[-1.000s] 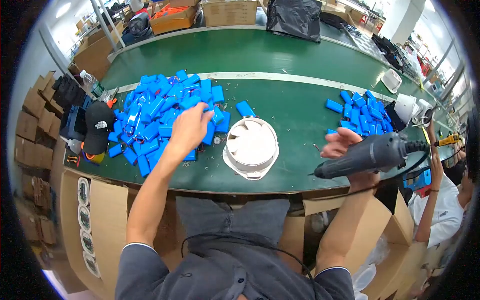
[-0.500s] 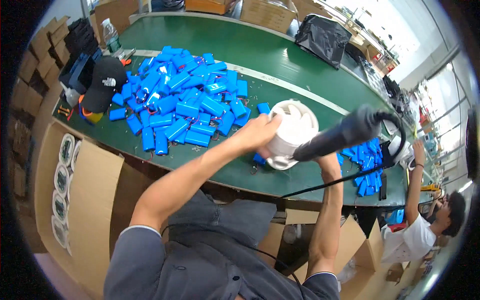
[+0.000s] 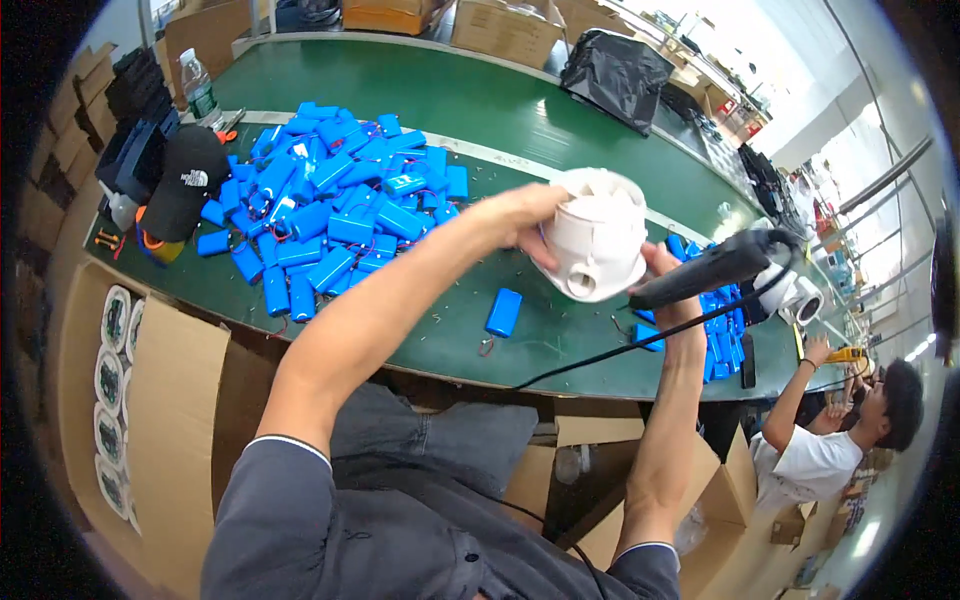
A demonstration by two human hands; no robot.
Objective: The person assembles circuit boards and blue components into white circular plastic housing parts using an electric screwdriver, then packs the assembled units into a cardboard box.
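A white plastic housing (image 3: pixel 600 225), rounded with a short round spout low on its near side, is held above the green table. My left hand (image 3: pixel 535 222) grips its left side, thumb on the near face. The fingers of my right hand (image 3: pixel 668 275) close on its lower right edge. A black corded electric screwdriver (image 3: pixel 705 268) lies across my right hand, pointing toward the housing; whether the palm also grips it is hidden. Just below the housing, a single blue battery pack (image 3: pixel 504 312) with thin wires rests on the table.
A big heap of blue battery packs (image 3: pixel 350 228) covers the table's left; more packs (image 3: pixel 718 340) lie right. A black cap (image 3: pixel 190 180) and plastic bottle (image 3: pixel 200 92) stand far left. An open carton (image 3: pixel 180 400) holds white round parts. A co-worker (image 3: pixel 825 440) is at right.
The housing has turned in my hands, its spout now facing me, and has risen slightly. The screwdriver has shifted right. The lone battery pack below has come into fuller sight.
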